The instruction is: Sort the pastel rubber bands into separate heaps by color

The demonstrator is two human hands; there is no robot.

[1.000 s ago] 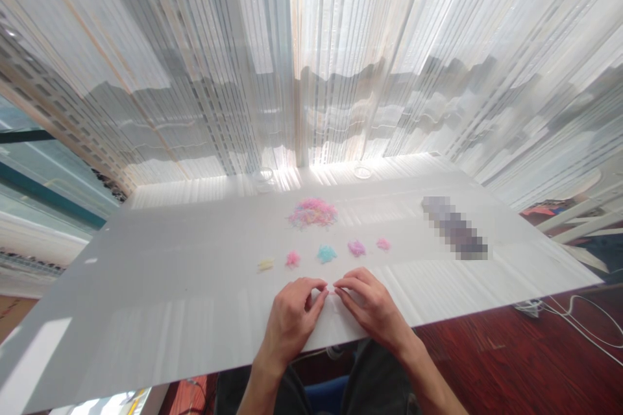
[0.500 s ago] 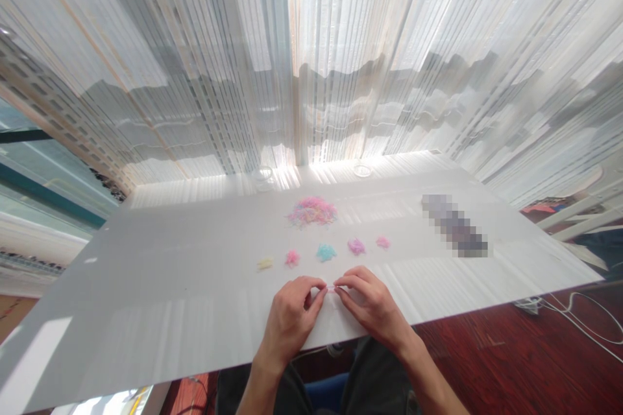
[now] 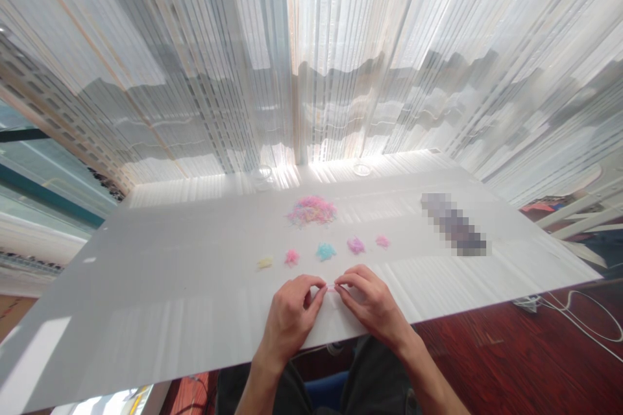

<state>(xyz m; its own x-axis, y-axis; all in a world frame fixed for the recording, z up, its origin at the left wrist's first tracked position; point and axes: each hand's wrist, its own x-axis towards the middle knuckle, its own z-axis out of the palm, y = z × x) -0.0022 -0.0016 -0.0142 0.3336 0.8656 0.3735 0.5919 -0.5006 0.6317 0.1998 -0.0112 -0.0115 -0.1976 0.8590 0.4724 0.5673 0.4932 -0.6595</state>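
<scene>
Here, between your fingers [image 3: 318, 284], a thin pinkish strand [image 3: 331, 288], too small to make out, its ends hidden in your pinch! Farther up the surface [image 3: 195, 240], the mixed pile [image 3: 311, 210] blurs together; over right, a pixelated object [image 3: 453, 224] defies naming. Bottom edge cuts your forearms [image 3: 260, 379]; your lap [image 3: 382, 376] sits half hidden.

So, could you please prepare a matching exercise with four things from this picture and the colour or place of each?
1. large heap
2. leftmost small pile
3. middle small pile
4. thin pinkish piece

A. turquoise
B. between the left hand and right hand
C. mixed colours
D. yellow

Pairs: 1-C, 2-D, 3-A, 4-B
</scene>
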